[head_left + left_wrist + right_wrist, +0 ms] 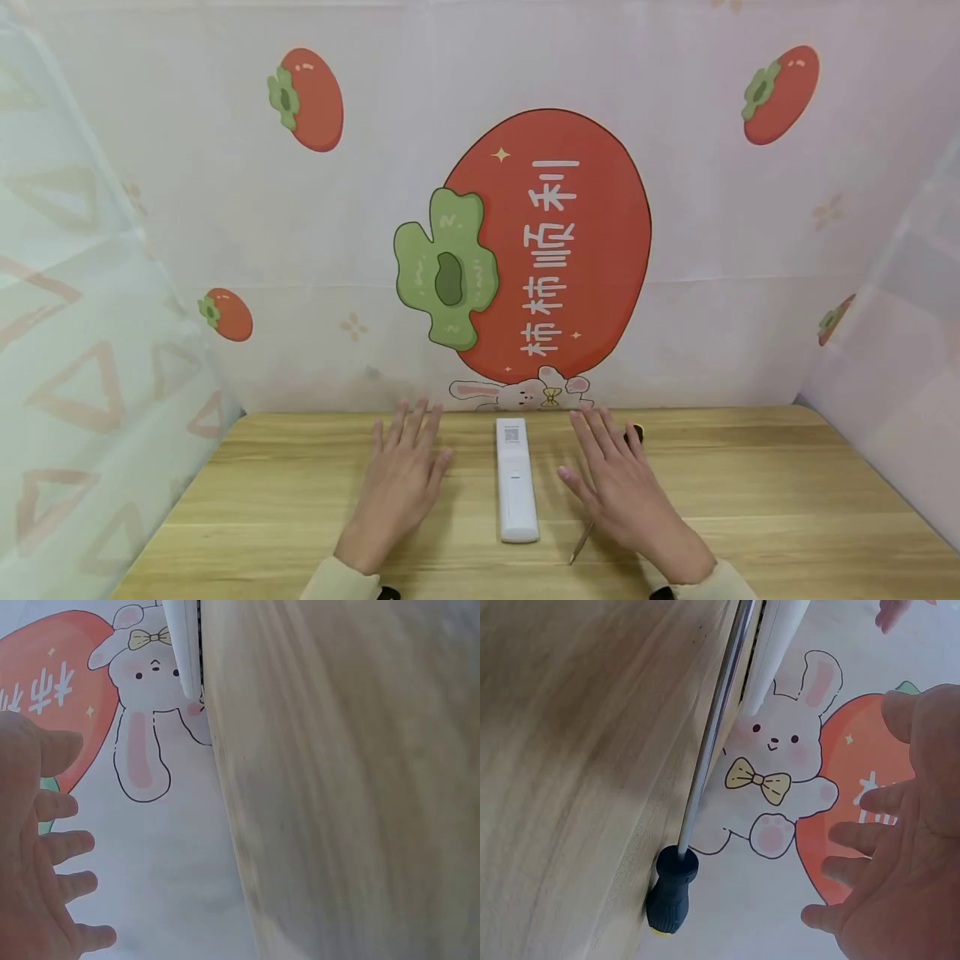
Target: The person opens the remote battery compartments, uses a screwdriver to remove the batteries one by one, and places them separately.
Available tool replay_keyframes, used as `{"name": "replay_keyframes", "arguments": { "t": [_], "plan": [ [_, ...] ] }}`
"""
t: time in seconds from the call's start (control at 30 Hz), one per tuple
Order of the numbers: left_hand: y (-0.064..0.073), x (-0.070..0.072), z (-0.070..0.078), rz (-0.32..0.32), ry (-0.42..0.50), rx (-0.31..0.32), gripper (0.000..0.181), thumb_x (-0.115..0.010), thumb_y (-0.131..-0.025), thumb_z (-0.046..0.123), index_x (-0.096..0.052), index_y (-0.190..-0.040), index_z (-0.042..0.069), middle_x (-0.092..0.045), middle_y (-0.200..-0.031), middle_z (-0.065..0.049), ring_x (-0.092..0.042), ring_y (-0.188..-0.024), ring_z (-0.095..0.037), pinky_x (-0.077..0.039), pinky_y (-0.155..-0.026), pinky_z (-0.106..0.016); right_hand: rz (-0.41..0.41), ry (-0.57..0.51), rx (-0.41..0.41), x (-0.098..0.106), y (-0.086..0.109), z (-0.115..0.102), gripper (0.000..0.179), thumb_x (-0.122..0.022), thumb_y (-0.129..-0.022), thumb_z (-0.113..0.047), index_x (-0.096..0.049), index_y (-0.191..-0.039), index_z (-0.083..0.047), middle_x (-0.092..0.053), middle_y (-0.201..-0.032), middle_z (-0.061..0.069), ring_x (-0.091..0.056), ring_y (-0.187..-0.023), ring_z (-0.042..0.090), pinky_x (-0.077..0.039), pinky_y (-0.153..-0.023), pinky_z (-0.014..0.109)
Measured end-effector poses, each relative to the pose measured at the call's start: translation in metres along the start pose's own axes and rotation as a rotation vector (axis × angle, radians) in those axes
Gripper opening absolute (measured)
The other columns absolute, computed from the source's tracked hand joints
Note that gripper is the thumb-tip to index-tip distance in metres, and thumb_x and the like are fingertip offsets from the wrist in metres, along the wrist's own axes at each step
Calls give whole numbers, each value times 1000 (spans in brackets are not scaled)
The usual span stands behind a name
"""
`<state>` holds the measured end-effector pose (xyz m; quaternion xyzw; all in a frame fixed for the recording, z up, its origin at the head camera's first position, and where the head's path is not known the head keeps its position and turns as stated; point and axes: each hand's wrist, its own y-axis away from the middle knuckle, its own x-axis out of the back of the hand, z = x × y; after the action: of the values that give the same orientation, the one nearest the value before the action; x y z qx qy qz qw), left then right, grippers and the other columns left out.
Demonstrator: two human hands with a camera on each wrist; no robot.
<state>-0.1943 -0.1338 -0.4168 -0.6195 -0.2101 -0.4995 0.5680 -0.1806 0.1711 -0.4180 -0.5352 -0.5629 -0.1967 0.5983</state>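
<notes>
A slim white remote control (516,483) lies back side up on the wooden table, its label toward the far end. To its left hovers my left hand (405,471), palm down with fingers spread and nothing in it. My right hand (626,492) is held over the table on the other side, its fingers likewise straight and apart. Beneath that hand lies a screwdriver (673,889) with a black handle and a long metal shaft. In the head view the hand hides most of it; the tip (573,557) and part of the handle show.
At the table's (787,500) far edge rises a white cloth backdrop (712,333) printed with persimmons and a rabbit. Cloth side walls (90,333) stand to the left and right.
</notes>
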Motion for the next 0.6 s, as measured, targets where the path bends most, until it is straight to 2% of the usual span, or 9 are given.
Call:
{"name": "replay_keyframes", "arguments": {
  "t": [0.27, 0.4, 0.6],
  "plan": [
    [-1, -1, 9, -92, 72, -1, 60, -60, -101, 35, -47, -149, 1, -47, -151, -20, -37, -142, -45, -30, -113, -67, -17, -69, 5, 1, -1, -7, 70, -64, -100, -39, -40, -153, 0, -41, -156, 22, -30, -147, 44, -22, -117, 65],
    [0, -3, 17, -120, 132, -14, 59, -64, -100, 33, -50, -146, 0, -51, -147, -21, -44, -137, -46, -34, -111, -64, -23, -105, 7, 0, -1, -12, 69, -69, -97, -35, -43, -151, -1, -48, -150, 20, -38, -142, 44, -32, -114, 61],
    [1, -4, 30, -174, 213, -40, 57, -65, -100, 32, -51, -144, -1, -54, -144, -20, -48, -133, -43, -35, -112, -60, -87, -163, -17, -1, 1, -20, 69, -74, -94, -33, -45, -151, -4, -51, -146, 17, -47, -136, 38, -43, -108, 57]
  ]
}}
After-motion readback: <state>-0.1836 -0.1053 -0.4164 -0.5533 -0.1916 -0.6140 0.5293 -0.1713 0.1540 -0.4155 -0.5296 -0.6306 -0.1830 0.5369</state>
